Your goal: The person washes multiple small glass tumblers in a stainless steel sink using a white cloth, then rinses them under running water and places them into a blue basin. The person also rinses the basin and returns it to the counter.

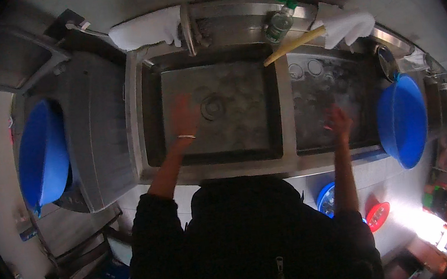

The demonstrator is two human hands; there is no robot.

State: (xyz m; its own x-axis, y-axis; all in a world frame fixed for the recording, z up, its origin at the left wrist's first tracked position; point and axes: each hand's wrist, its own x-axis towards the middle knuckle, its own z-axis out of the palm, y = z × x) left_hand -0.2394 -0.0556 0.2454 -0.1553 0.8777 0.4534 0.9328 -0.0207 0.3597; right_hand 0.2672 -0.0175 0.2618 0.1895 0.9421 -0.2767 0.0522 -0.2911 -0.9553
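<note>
My left hand [184,115], blurred, is over the left basin [227,139] of a stainless-steel double sink, with a pale band at its wrist. It looks flat, the thumb held apart, and no object shows in it. Just right of it a round drain fitting [212,107] sits on the basin floor. Above the right basin [310,138] is my right hand [338,120], its fingers spread and nothing plainly held. Several round clear pieces, perhaps glasses, lie at that basin's far side, among them a ring-rimmed one [315,68]. Whether either hand touches water cannot be told.
A yellow stick [295,45] lies across the divider's far end, near a clear bottle [278,25] with a green top. White cloths [147,29] hang behind. Blue tubs [403,123] flank the sink at both sides. A red basin [378,217] stands on the floor behind right.
</note>
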